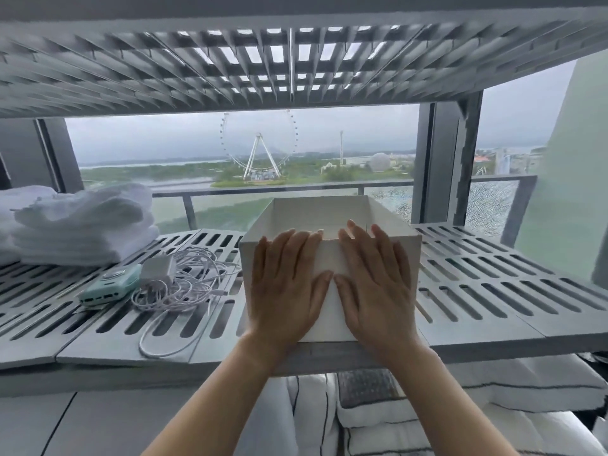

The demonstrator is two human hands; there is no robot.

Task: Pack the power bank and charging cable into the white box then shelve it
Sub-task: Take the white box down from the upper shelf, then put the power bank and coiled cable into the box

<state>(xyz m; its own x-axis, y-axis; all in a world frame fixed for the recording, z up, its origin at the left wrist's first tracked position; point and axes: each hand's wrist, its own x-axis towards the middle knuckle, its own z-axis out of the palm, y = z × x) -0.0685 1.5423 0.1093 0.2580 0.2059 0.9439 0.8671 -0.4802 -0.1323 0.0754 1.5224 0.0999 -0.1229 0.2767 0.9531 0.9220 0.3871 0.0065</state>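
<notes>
Contents of the white box (329,311) cannot be judged: only the upper parts of its inner walls show, and its floor is hidden behind the near wall and the hands. Much of that near wall is itself covered. The left hand (285,284) and the right hand (375,284) lie flat and open against it, fingers spread and pointing up, fingertips reaching the top edge, thumbs almost meeting at the middle; neither grips anything. The open-topped box stands on the slotted grey shelf (493,284), at its front edge. To the left of the box, outside it and apart from the hands, lies the mint-green power bank (110,284), with a white plug adapter (158,269) and the tangled white charging cable (181,287) just beside it, one loop reaching the shelf's front lip. Folded white towels (82,225) sit behind them, cut off at the left edge.
</notes>
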